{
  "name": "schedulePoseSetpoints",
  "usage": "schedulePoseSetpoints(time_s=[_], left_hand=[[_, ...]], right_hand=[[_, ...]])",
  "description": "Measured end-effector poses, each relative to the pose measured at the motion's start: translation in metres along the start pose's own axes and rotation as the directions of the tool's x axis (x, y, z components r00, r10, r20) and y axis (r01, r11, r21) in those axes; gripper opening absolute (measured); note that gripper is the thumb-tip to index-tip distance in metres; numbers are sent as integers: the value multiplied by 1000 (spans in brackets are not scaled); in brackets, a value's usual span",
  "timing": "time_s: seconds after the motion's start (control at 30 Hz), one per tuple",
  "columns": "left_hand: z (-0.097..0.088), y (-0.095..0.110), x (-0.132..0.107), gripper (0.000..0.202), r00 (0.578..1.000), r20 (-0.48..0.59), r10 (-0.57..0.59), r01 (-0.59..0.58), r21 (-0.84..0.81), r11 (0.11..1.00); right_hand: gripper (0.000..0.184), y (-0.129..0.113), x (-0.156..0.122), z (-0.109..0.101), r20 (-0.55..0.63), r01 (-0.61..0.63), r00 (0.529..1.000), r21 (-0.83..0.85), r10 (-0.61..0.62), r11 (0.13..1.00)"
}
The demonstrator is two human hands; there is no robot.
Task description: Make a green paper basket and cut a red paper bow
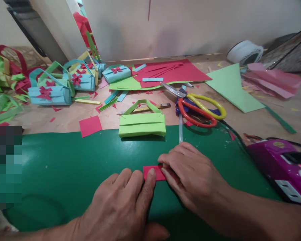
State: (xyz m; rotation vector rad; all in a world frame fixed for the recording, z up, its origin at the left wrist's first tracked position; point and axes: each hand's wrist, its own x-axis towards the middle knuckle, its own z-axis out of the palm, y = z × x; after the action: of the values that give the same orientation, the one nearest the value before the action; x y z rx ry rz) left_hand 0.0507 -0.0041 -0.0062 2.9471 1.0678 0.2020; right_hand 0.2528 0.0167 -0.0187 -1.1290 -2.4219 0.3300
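Observation:
A small folded red paper [148, 170] lies flat on the green mat, below the middle of the view. My left hand [120, 197] pins it down with one fingertip, the other fingers curled beside its left end. At the right end, my right hand [188, 170] pinches the paper between thumb and fingers. Just beyond stands a light green paper handbag [142, 125] with a strip handle, touched by neither hand. A flat red paper square [90, 126] lies to its left.
Scissors [200, 105] with red and yellow handles lie behind my right hand. A purple power strip [278, 164] sits at right, its cord running back. Blue paper handbags [50, 95] with red flowers stand at back left. Red sheets [175, 72] and a pale green sheet [230, 87] lie behind.

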Motion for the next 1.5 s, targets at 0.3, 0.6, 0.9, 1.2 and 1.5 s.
schedulePoseSetpoints(time_s=[0.3, 0.6, 0.9, 1.2, 1.5], left_hand=[[-1, 3, 3, 62, 1000, 13, 8, -9, 62, 998], [-5, 2, 2, 60, 997, 70, 12, -14, 20, 1000], [-5, 0, 3, 64, 988, -13, 156, -156, 17, 988], [-5, -2, 7, 59, 993, -10, 116, -116, -116, 986], [-4, -6, 1, 58, 989, -17, 147, -148, -124, 981]], right_hand=[[19, -3, 2, -1, 43, 7, 999, -48, -5, 999], [11, -4, 7, -4, 41, -33, 998, -93, 37, 995], [23, -5, 10, -8, -4, 86, 996, -291, -91, 953], [40, -2, -10, -25, 23, 286, 957, -268, -290, 920], [40, -1, -19, -23, 106, 328, 945, -292, -311, 898]])
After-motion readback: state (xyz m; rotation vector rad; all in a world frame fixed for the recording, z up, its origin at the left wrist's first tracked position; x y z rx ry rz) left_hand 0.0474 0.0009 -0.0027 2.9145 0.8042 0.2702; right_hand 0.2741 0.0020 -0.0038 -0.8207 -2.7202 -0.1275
